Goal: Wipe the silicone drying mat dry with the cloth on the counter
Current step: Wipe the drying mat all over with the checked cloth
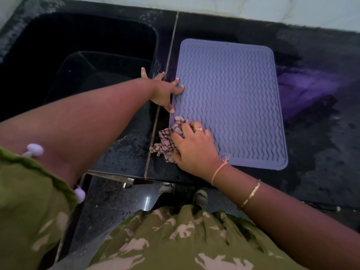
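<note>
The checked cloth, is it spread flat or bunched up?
Bunched up: the cloth sits crumpled under the right hand, with creased folds poking out past it at the near left corner of the mat.

Ribbed matt silicone mat (229,98), checked woven cloth (167,141)

Dim, soft-focus wide-angle view, edges bowed, purple sheen on dark counter (311,88).

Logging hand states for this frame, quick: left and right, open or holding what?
Left hand: open, fingers spread, pressing the mat at its left edge.
Right hand: closed, gripping the bunched cloth at the mat's near-left corner.
</note>
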Demonstrator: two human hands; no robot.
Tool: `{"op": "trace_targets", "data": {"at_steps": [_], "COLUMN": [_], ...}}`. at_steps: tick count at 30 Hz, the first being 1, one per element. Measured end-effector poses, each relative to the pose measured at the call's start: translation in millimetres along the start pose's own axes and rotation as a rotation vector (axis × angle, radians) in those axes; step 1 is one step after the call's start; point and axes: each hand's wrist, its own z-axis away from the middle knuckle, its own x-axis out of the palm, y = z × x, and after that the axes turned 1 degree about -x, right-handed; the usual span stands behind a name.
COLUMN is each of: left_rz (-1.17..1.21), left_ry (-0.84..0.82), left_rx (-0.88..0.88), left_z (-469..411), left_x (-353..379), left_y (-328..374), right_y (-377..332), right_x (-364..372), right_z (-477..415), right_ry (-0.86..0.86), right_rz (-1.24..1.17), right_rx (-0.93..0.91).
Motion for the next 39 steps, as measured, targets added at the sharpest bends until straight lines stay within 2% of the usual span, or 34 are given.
{"op": "trace_targets", "data": {"at_steps": [6, 9, 12, 16, 18, 20, 22, 25, 32, 36, 39], "left_rz": [-0.042, -0.053, -0.061, -0.115, -0.155, -0.18, -0.195, -0.192, -0.227, -0.199, -0.175], "left_ry": [-0.025, -0.026, -0.018, 0.011, 0.026, 0.025, 0.027, 0.029, 0.013, 0.03, 0.03], "left_rx": [0.017, 0.02, 0.006, -0.014, -0.025, -0.041, -0.054, -0.052, -0.038, -0.009, -0.002], "left_z": [-1, -2, -2, -1, 0, 0, 0, 0, 2, 3, 4], "left_x": [-3, -3, -1, -5, -8, -8, -7, -8, -8, -8, -8], "left_y": [-2, -3, -1, 3, 7, 10, 12, 13, 14, 11, 8], "right_y": [31, 55, 81, 99, 84, 54, 24, 8, 31, 63, 78], "right_x": [-19, -33, -42, -51, -48, -35, -22, -16, -21, -28, -41], "right_z": [12, 7, -12, -53, -66, -64, -48, -23, 5, 6, -11], "right_ry": [-0.21, -0.302, -0.254, -0.094, -0.11, -0.146, -0.088, -0.027, -0.147, -0.216, -0.305], "right_rz": [-0.036, -0.061, -0.056, -0.243, -0.251, -0.149, 0.008, 0.071, 0.019, 0.025, -0.089], "right_rx": [-0.159, -0.154, -0.066, 0.092, 0.078, 0.039, -0.025, -0.144, -0.266, -0.172, -0.084]}}
